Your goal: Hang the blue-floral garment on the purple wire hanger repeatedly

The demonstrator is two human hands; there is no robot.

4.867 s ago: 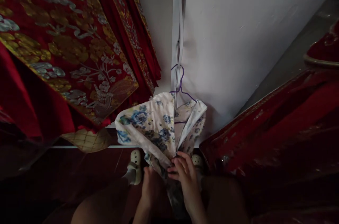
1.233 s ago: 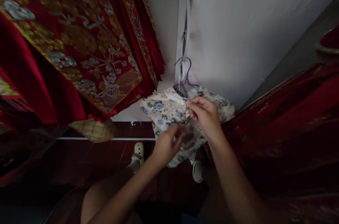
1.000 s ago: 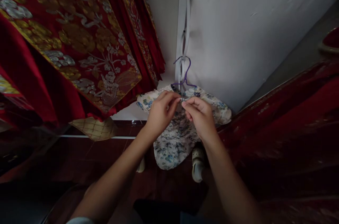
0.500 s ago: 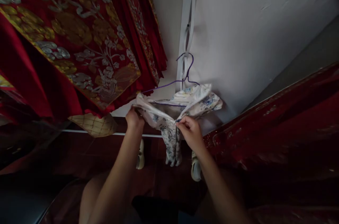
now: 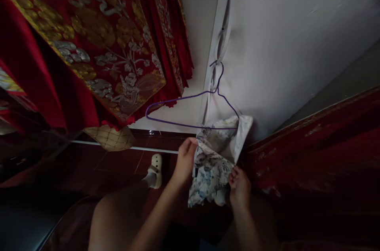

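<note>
A purple clothes hanger [image 5: 181, 96] hangs by its hook from a white strap on the wall. Its left arm is bare. A white floral garment [image 5: 212, 177] droops from the hanger's right end, its opening facing me. At the garment's left edge, my left hand [image 5: 187, 154] pinches the cloth just below the hanger's bottom bar. My right hand [image 5: 240, 185] has its fingers closed on the front edge of the cloth, lower and to the right. The garment's lower part hangs between my hands, over one of my shoes.
Red cloth with gold and silver embroidery [image 5: 118, 45] hangs at the left. A white strap [image 5: 227, 25] runs up the pale wall [image 5: 291, 33]. A dark red panel [image 5: 332, 144] stands at the right. My cream clog [image 5: 157, 170] rests on the tiled floor [image 5: 118, 170].
The garment's left side has come off the hanger's left arm. My left hand has moved right with the cloth; my right hand has moved down and right.
</note>
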